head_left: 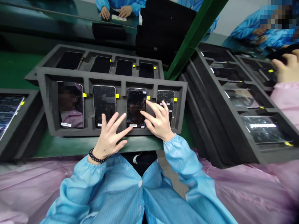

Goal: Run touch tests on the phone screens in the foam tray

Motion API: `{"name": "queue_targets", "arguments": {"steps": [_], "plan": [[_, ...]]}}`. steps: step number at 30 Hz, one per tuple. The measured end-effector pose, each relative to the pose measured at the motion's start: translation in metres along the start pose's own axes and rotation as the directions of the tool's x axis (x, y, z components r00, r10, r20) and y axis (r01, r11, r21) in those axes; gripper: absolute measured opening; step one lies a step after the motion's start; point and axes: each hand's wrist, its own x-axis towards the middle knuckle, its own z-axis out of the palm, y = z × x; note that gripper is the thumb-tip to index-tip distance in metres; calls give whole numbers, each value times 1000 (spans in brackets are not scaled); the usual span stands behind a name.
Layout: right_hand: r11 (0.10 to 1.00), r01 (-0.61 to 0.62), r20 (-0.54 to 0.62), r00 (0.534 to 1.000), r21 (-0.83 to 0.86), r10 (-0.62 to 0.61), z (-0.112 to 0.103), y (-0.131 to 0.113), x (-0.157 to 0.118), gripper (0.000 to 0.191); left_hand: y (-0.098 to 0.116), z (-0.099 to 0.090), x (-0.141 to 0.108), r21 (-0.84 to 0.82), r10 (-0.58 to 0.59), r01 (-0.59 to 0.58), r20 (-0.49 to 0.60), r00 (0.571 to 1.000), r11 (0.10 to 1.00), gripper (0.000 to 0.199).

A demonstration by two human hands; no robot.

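A dark foam tray point(114, 80) lies in front of me with a smartphone in each compartment. My left hand point(109, 137) is open, its fingers spread over the tray's near edge, one fingertip by the white label at the bottom of the third smartphone point(135, 102). Fingers apart, my right hand point(158, 119) reaches over that phone's right edge and partly covers the rightmost smartphone point(163, 96). Whether the fingertips touch the glass I cannot tell. The second smartphone point(104, 104) and the leftmost smartphone point(72, 115) lie face up. Yellow tabs stick out beside the phones.
Behind stands another foam tray point(87, 54) of phones. Stacked trays point(217, 124) rise at the right, and one more tray point(25, 124) is at the left. A green post point(189, 43) slants up behind. A co-worker's hand point(288, 67) is at the far right; others work across the bench.
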Motion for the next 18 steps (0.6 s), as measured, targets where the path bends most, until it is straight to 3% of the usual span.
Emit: {"name": "queue_targets", "arguments": {"steps": [8, 15, 18], "plan": [[992, -98, -115, 989, -84, 88, -2, 10, 10, 37, 9, 18, 27, 1, 114, -116, 181, 977, 993, 55], [972, -183, 54, 980, -147, 192, 4, 12, 33, 42, 8, 11, 32, -11, 121, -120, 17, 993, 993, 60], [971, -212, 29, 976, -112, 216, -2, 15, 39, 41, 9, 9, 27, -2, 86, -86, 4, 996, 996, 59]]}}
